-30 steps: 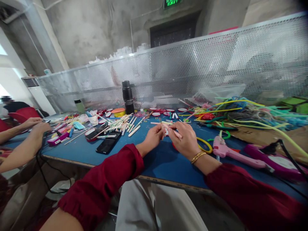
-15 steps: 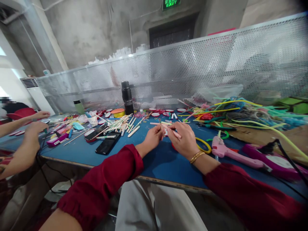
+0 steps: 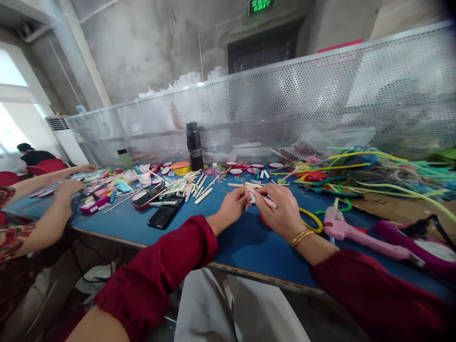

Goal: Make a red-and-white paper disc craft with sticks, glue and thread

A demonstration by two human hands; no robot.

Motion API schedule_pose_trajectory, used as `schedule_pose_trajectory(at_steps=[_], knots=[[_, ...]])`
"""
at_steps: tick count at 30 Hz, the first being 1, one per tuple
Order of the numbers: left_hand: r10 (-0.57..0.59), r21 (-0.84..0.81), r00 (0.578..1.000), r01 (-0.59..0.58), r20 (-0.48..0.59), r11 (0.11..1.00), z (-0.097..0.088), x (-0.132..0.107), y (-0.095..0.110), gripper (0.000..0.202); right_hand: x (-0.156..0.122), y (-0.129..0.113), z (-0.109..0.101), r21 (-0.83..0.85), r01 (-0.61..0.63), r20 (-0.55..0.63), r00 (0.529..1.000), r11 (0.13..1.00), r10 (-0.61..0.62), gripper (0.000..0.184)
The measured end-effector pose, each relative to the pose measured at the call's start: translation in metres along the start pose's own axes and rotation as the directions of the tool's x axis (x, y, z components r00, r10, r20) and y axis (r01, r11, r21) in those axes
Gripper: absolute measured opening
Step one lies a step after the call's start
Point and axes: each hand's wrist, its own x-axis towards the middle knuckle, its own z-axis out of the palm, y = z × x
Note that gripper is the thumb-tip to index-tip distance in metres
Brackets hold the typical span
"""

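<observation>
My left hand [image 3: 233, 205] and my right hand [image 3: 283, 209] meet above the blue table [image 3: 245, 244], both in dark red sleeves. The left hand pinches a thin upright stick [image 3: 244, 185]. A pale pink stick [image 3: 265, 199] lies between the right hand's fingers, slanting toward the left hand. The right wrist wears a gold bracelet [image 3: 301, 237]. A yellow ring [image 3: 313, 219] lies on the table just behind my right hand.
A pink glue gun [image 3: 351, 231] and a purple one [image 3: 423, 242] lie at the right. Two black phones [image 3: 164, 214], wooden sticks [image 3: 194, 186], a black flask [image 3: 194, 146] and coloured tubes [image 3: 374, 171] fill the table. Another person's arms [image 3: 46, 209] work at the left. Perforated metal screen behind.
The view has shifted slightly right and down. My hands stay together on the sticks. The other person's far hand has reached further along the table.
</observation>
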Motion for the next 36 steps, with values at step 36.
schedule_pose_trajectory(at_steps=[36], knots=[[-0.069, -0.054, 0.997, 0.070, 0.017, 0.996, 0.0012, 0.0009, 0.0002, 0.036, 0.0015, 0.0048, 0.0019, -0.005, 0.052, -0.007, 0.999, 0.999, -0.052, 0.016]])
